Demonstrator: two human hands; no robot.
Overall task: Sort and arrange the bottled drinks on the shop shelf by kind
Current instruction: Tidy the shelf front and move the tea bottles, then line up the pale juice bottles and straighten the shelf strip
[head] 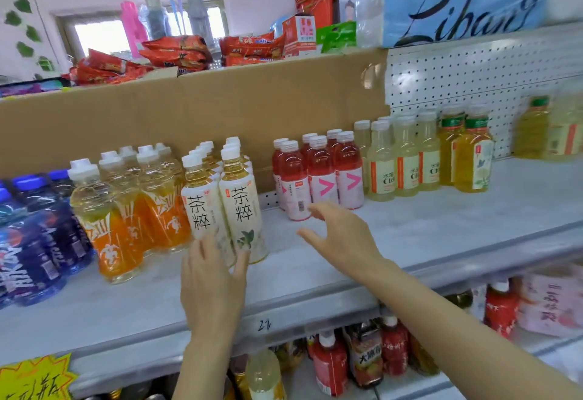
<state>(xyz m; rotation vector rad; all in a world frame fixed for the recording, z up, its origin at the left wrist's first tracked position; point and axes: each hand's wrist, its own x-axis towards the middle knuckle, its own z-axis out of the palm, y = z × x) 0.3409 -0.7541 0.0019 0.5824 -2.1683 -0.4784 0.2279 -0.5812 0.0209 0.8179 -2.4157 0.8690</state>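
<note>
- Tea bottles [220,201], the white-labelled pair at the front of their rows, stand on the shelf [410,235] between the orange bottles [126,210] and a bare gap; the left hand [214,276] rests against their bases, fingers fairly straight and spread, touching rather than clasping
- right hand [340,235] hovers over the gap, fingers loosely spread and holding nothing, its fingertips just before the red bottles [318,175]
- outward: blue bottles [31,235] at far left; pale yellow bottles [400,160] and green-capped bottles [467,153] to the right of the red; a cardboard wall [189,109] behind, snack packets [176,52] on top
- step in hand, as I judge it: squaring up the tea rows, with the red group likely next
- next move calls for closing the gap; either the tea slides right or the red slides left, pushed low at the base so the tall bottles do not topple; rows behind must follow, kinds kept apart
</note>
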